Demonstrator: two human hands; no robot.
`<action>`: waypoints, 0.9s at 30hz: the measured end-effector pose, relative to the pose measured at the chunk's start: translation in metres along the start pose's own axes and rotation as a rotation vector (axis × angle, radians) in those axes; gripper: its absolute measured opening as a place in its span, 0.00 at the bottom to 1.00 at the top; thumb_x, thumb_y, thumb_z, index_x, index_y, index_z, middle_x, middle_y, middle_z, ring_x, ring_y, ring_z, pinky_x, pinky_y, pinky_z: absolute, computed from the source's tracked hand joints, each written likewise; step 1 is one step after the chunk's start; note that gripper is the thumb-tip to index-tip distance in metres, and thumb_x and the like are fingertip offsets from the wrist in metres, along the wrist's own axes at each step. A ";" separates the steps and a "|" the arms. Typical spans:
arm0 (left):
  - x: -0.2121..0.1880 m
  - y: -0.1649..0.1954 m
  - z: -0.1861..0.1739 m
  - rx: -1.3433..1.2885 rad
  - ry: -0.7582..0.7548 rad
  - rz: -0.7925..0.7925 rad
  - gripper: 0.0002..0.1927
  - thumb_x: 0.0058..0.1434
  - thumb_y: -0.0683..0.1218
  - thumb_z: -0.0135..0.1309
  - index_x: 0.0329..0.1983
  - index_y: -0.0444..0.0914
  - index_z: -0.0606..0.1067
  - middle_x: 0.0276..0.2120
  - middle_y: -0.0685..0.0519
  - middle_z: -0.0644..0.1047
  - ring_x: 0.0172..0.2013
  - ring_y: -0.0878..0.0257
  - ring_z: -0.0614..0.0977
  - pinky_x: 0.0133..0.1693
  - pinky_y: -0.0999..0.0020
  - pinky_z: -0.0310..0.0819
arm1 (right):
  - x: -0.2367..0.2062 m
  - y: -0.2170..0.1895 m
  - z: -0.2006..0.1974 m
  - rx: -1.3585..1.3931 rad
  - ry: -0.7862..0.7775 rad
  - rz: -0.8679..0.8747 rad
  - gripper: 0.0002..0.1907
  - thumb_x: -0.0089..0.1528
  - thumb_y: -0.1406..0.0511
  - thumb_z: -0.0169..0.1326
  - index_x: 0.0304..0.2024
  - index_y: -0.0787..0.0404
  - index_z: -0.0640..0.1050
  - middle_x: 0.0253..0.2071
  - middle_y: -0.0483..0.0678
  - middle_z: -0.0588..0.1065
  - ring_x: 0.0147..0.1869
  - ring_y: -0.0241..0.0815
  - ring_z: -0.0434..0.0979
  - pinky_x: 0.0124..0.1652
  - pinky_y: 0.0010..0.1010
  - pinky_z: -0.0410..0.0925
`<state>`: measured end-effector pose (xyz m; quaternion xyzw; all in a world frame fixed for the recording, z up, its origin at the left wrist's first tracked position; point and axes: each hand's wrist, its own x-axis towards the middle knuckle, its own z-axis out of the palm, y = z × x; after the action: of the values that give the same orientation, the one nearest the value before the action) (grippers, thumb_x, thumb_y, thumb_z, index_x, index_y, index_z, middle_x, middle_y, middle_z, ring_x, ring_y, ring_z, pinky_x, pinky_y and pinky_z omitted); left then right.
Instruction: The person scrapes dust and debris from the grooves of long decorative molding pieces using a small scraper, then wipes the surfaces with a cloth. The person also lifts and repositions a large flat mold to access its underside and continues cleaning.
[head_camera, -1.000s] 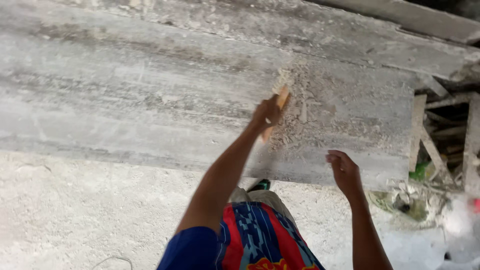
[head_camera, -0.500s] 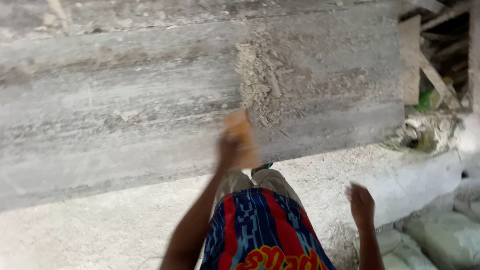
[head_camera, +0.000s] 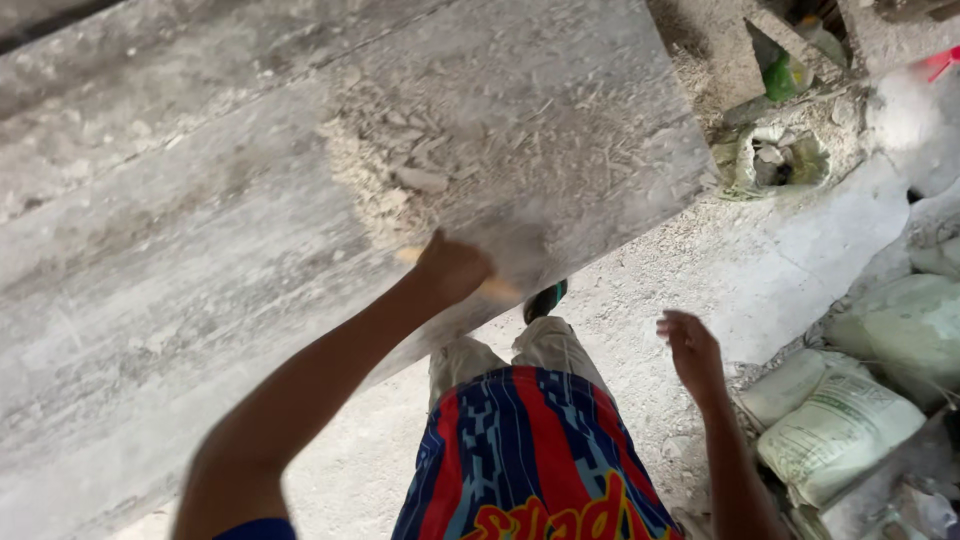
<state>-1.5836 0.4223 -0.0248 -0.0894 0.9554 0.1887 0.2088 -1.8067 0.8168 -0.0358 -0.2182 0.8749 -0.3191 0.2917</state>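
Note:
My left hand (head_camera: 452, 266) grips a short wooden-handled tool (head_camera: 497, 288), its pale ends sticking out on both sides of my fist. It rests against the lower edge of a wide, dusty grey board (head_camera: 200, 250). Just above my fist lies a patch of dried mortar crumbs and debris (head_camera: 420, 170) on the board. My right hand (head_camera: 692, 352) hangs free to the right over the ground, fingers loosely apart, holding nothing. Below me I see my red and blue patterned shorts (head_camera: 520, 460) and one shoe (head_camera: 545, 298).
Filled white and greenish sacks (head_camera: 850, 410) are piled at the lower right. A pale bucket-like container (head_camera: 775, 160) and a green bottle (head_camera: 785, 75) sit among rubble at the upper right. Dusty concrete ground (head_camera: 770, 260) spreads under the board's right end.
The view has swung so the board now tilts across the frame. My left hand with the tool has dropped from the debris patch to the board's lower edge. My right hand stays free.

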 end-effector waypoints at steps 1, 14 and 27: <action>-0.002 -0.002 0.005 0.071 -0.065 0.024 0.09 0.68 0.46 0.46 0.45 0.44 0.76 0.31 0.48 0.80 0.32 0.54 0.85 0.40 0.47 0.76 | 0.001 0.018 0.001 0.014 -0.008 0.070 0.15 0.73 0.67 0.42 0.59 0.63 0.74 0.51 0.53 0.80 0.53 0.44 0.82 0.49 0.34 0.75; 0.360 0.116 -0.081 0.307 0.543 0.133 0.10 0.67 0.49 0.50 0.31 0.48 0.81 0.14 0.59 0.71 0.18 0.66 0.76 0.44 0.51 0.77 | 0.169 0.073 -0.089 0.124 -0.112 -0.132 0.13 0.70 0.69 0.46 0.56 0.63 0.75 0.48 0.52 0.81 0.51 0.43 0.84 0.46 0.32 0.77; 0.381 0.177 -0.033 0.123 0.311 0.240 0.08 0.60 0.46 0.56 0.24 0.47 0.79 0.20 0.54 0.76 0.23 0.62 0.77 0.30 0.56 0.74 | 0.234 0.105 -0.137 0.242 -0.145 -0.148 0.14 0.68 0.71 0.45 0.56 0.65 0.74 0.45 0.52 0.81 0.49 0.43 0.83 0.48 0.31 0.76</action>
<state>-1.9814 0.5354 -0.1044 0.0100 0.9897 0.1375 0.0399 -2.0878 0.8168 -0.1093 -0.2678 0.7882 -0.4261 0.3541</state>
